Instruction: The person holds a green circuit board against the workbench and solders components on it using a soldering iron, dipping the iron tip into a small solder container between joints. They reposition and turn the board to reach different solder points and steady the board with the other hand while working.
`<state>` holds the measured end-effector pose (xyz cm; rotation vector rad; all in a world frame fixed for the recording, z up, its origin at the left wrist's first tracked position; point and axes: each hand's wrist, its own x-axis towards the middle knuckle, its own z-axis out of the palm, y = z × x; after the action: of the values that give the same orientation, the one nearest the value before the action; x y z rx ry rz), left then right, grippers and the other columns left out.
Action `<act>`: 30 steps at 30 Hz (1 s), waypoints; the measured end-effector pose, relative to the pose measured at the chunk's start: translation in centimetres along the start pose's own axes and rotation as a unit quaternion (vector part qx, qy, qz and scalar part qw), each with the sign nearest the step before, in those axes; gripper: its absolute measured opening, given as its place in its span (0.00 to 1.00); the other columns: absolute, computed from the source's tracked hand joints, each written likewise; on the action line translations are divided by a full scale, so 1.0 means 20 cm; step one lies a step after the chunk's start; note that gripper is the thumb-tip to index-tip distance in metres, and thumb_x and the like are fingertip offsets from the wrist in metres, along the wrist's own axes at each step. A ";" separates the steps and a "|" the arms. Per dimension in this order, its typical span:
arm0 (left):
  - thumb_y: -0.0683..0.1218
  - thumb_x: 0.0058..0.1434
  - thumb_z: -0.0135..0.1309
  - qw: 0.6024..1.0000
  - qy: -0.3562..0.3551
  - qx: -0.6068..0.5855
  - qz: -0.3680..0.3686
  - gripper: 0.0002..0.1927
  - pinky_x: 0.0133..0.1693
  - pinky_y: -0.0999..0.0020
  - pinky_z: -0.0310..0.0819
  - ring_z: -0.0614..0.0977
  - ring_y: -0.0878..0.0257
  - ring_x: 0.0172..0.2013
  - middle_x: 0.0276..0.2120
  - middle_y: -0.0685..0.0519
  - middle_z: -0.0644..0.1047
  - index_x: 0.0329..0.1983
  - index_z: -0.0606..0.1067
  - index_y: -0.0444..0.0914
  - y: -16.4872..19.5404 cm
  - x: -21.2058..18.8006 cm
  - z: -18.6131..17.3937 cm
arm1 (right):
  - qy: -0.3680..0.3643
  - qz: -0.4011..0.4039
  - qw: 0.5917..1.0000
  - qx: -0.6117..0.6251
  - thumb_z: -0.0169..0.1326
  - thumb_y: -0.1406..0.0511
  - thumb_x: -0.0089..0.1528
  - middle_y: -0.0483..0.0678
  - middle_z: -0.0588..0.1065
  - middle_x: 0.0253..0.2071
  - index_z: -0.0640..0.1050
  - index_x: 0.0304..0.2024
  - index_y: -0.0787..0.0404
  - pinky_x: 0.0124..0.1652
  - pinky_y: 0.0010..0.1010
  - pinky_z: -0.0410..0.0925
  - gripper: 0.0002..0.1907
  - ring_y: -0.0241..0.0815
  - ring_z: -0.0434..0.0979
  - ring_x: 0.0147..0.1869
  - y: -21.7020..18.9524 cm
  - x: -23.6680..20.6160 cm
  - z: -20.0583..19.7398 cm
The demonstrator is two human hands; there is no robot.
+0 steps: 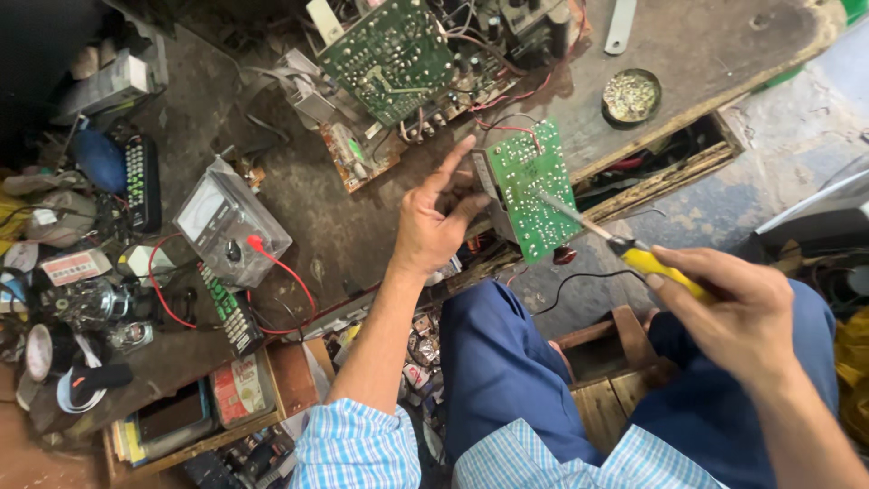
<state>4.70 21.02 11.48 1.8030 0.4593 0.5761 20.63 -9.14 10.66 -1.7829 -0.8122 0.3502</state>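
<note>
blue trousers and my checked sleeves fill the bottom of the view. my right hand (738, 312) is curled tight around a yellow-handled soldering iron (625, 249), its tip on the small green circuit board (528, 190) that my left hand (433, 222) steadies at the edge, fingers spread. that board stands tilted at the rim of the grimy workbench (344, 208), beside a bigger circuit board (389, 56), a multimeter (231, 222) and a round tin (631, 95). bare concrete floor (797, 136) lies beyond.

Bare desk (353, 226) lies between multimeter (231, 222) and small green board (529, 190); large boards (389, 59) crowd the far side.
</note>
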 end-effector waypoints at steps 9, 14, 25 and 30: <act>0.32 0.63 0.61 0.999 -0.005 -0.032 0.020 0.35 0.42 0.78 0.77 0.80 0.76 0.39 0.43 0.56 0.82 0.72 0.68 0.45 -0.03 -0.01 0.00 | 0.067 -0.008 0.991 -0.118 0.64 0.72 0.60 0.50 0.81 0.44 0.82 0.51 0.63 0.37 0.20 0.72 0.15 0.33 0.82 0.39 -0.34 -0.25 0.08; 0.31 0.62 0.62 0.999 -0.004 -0.037 0.022 0.35 0.41 0.77 0.77 0.80 0.76 0.38 0.42 0.56 0.82 0.72 0.68 0.44 -0.04 -0.01 -0.01 | 0.063 -0.021 0.993 -0.098 0.63 0.72 0.61 0.50 0.81 0.46 0.82 0.52 0.63 0.40 0.21 0.74 0.15 0.34 0.82 0.42 -0.39 -0.26 0.15; 0.32 0.62 0.63 0.999 -0.007 -0.029 0.023 0.35 0.41 0.78 0.78 0.80 0.76 0.38 0.41 0.57 0.82 0.71 0.69 0.45 -0.04 -0.01 -0.01 | 0.051 0.008 0.984 -0.170 0.63 0.70 0.61 0.49 0.81 0.45 0.82 0.52 0.60 0.36 0.22 0.74 0.16 0.33 0.82 0.37 -0.47 -0.26 0.18; 0.32 0.61 0.63 1.000 -0.005 -0.027 0.013 0.35 0.36 0.78 0.74 0.77 0.77 0.34 0.39 0.57 0.82 0.70 0.69 0.46 -0.03 -0.01 -0.01 | 0.031 0.005 0.982 -0.187 0.64 0.69 0.59 0.48 0.81 0.43 0.82 0.51 0.60 0.35 0.24 0.74 0.17 0.34 0.83 0.36 -0.54 -0.27 0.18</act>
<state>4.33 21.27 10.84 1.7618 0.4097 0.5926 10.66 -8.37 18.52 -2.1364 -0.8655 0.1515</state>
